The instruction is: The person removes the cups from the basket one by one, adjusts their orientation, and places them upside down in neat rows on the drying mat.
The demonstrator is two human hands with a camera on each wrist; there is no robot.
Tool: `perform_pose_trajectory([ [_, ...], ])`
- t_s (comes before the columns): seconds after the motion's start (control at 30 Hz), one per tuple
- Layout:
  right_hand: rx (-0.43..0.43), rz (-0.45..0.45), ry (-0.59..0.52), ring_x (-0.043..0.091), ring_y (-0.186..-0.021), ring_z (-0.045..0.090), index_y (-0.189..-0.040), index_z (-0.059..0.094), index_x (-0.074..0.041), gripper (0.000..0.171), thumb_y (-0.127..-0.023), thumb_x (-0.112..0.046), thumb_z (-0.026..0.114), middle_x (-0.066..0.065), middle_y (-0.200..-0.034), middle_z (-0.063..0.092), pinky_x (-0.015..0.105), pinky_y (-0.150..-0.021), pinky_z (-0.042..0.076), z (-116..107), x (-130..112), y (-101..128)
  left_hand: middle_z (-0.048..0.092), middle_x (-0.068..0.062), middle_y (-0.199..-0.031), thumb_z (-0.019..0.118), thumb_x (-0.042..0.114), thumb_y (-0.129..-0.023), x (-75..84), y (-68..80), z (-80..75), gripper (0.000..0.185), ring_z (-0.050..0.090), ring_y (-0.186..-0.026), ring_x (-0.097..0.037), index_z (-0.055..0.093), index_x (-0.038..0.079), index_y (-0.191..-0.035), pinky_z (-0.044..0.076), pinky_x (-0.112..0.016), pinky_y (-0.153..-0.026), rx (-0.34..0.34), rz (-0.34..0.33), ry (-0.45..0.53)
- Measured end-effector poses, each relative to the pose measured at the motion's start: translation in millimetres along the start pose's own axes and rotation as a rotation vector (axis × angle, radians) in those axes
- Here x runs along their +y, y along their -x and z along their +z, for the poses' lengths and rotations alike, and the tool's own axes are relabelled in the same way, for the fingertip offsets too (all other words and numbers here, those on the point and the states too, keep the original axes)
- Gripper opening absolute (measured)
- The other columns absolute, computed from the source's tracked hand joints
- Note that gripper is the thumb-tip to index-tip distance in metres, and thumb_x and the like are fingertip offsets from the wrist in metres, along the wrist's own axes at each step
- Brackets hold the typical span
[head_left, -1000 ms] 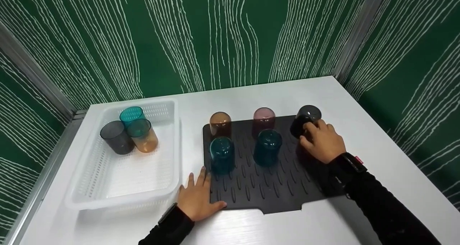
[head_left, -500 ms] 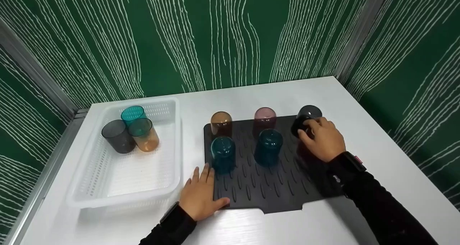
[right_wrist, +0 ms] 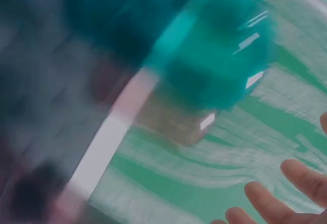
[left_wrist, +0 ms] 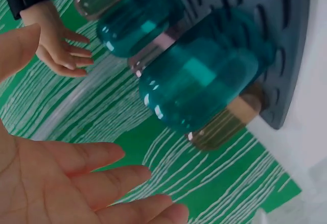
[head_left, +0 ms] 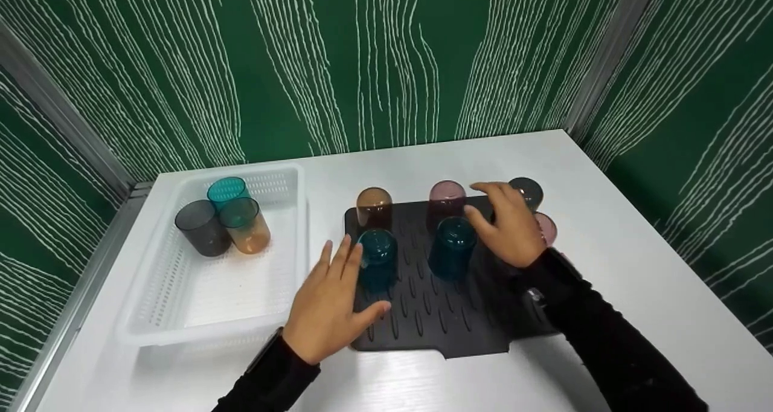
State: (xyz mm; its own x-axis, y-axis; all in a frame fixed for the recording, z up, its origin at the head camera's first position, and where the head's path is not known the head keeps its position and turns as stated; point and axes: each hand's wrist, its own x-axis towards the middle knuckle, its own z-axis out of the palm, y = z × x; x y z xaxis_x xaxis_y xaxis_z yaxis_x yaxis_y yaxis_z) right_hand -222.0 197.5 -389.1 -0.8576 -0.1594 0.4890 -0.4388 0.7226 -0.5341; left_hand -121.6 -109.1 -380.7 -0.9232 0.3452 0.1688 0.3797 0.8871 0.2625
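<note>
Upside-down tinted cups stand in two rows on a dark ribbed drying mat point(head_left: 423, 330). Along the back are an amber cup point(head_left: 374, 203), a pink cup point(head_left: 447, 196) and a grey cup point(head_left: 527, 191). In front stand a left teal cup point(head_left: 378, 264), a right teal cup point(head_left: 452, 252) and another pink cup point(head_left: 546, 228), partly hidden by the right hand. My left hand point(head_left: 329, 306) is raised with fingers spread, its fingertips beside the left teal cup. Holding nothing, my right hand point(head_left: 510, 228) hovers above the mat's right side, fingers loosely bent, close to the right teal cup.
To the left, a white perforated basket point(head_left: 305, 231) holds a grey cup point(head_left: 202, 231), a teal cup point(head_left: 227, 189) and an amber cup point(head_left: 249, 234). Green walls with white lines rise behind and beside the white table point(head_left: 398, 382).
My right hand has let go of the grey cup, leaving it on the mat, and moved left. My left hand has lifted off the mat's corner toward the left teal cup.
</note>
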Motion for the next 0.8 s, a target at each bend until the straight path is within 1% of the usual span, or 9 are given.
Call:
perform_pose_trajectory([
  [0.07, -0.009, -0.028, -0.089, 0.036, -0.125, 0.050, -0.133, 0.055, 0.000, 0.042, -0.097, -0.020, 0.061, 0.022, -0.131, 0.056, 0.048, -0.107, 0.035, 6, -17, -5, 0.028, -0.019, -0.159, 0.059, 0.065, -0.087, -2.4, -1.5, -7.3, 0.094, 0.022, -0.148, -0.042, 0.032, 0.002, -0.152, 0.029, -0.054, -0.116, 0.051, 0.003, -0.027],
  [0.17, -0.050, -0.047, -0.196, 0.033, -0.124, 0.051, -0.136, 0.052, 0.000, 0.044, -0.097, -0.019, 0.060, 0.020, -0.133, 0.055, 0.046, -0.107, 0.037, 16, -43, -11, 0.030, -0.020, -0.158, 0.061, 0.059, -0.088, -9.7, -4.7, -18.3, 0.090, 0.021, -0.148, -0.044, 0.033, 0.001, -0.151, 0.026, -0.056, -0.117, 0.118, -0.008, -0.046],
  [0.3, -0.150, -0.046, -0.312, 0.033, -0.128, 0.049, -0.141, 0.047, -0.002, 0.047, -0.099, -0.020, 0.057, 0.019, -0.139, 0.052, 0.048, -0.108, 0.038, 31, -77, -19, 0.030, -0.022, -0.158, 0.065, 0.049, -0.087, -24.6, -10.7, -34.1, 0.086, 0.022, -0.147, -0.046, 0.034, 0.000, -0.150, 0.023, -0.058, -0.117, 0.180, -0.055, -0.061],
  [0.43, -0.239, -0.028, -0.403, 0.033, -0.131, 0.048, -0.143, 0.044, -0.001, 0.048, -0.101, -0.021, 0.055, 0.020, -0.140, 0.051, 0.047, -0.109, 0.039, 50, -103, -26, 0.034, -0.024, -0.155, 0.069, 0.047, -0.086, -40.8, -17.9, -47.1, 0.085, 0.025, -0.145, -0.047, 0.037, -0.001, -0.149, 0.022, -0.060, -0.117, 0.228, -0.092, -0.074],
  [0.5, -0.277, -0.007, -0.428, 0.032, -0.130, 0.050, -0.144, 0.044, -0.001, 0.049, -0.101, -0.022, 0.054, 0.020, -0.139, 0.052, 0.046, -0.108, 0.041, 60, -114, -29, 0.034, -0.026, -0.155, 0.069, 0.047, -0.087, -48.9, -22.1, -51.3, 0.085, 0.025, -0.146, -0.047, 0.037, -0.001, -0.149, 0.022, -0.060, -0.117, 0.230, -0.111, -0.068],
  [0.6, -0.333, 0.033, -0.436, 0.030, -0.132, 0.050, -0.145, 0.043, 0.000, 0.052, -0.102, -0.026, 0.053, 0.021, -0.140, 0.052, 0.045, -0.108, 0.041, 75, -128, -34, 0.032, -0.026, -0.155, 0.067, 0.046, -0.089, -61.0, -29.1, -56.7, 0.084, 0.022, -0.146, -0.047, 0.035, -0.001, -0.150, 0.022, -0.062, -0.116, 0.204, -0.157, -0.060],
  [0.7, -0.381, 0.060, -0.415, 0.030, -0.133, 0.050, -0.146, 0.041, 0.001, 0.056, -0.101, -0.028, 0.054, 0.021, -0.143, 0.051, 0.044, -0.109, 0.041, 90, -140, -38, 0.030, -0.027, -0.156, 0.065, 0.046, -0.090, -74.2, -36.4, -62.0, 0.082, 0.019, -0.146, -0.049, 0.034, -0.001, -0.150, 0.020, -0.063, -0.116, 0.182, -0.200, -0.069],
  [0.8, -0.430, 0.051, -0.376, 0.032, -0.128, 0.053, -0.146, 0.041, 0.004, 0.059, -0.099, -0.028, 0.056, 0.022, -0.142, 0.052, 0.044, -0.106, 0.044, 107, -151, -38, 0.026, -0.029, -0.157, 0.065, 0.044, -0.089, -87.2, -42.7, -67.2, 0.081, 0.017, -0.146, -0.052, 0.035, -0.002, -0.149, 0.019, -0.064, -0.116, 0.181, -0.233, -0.089],
])
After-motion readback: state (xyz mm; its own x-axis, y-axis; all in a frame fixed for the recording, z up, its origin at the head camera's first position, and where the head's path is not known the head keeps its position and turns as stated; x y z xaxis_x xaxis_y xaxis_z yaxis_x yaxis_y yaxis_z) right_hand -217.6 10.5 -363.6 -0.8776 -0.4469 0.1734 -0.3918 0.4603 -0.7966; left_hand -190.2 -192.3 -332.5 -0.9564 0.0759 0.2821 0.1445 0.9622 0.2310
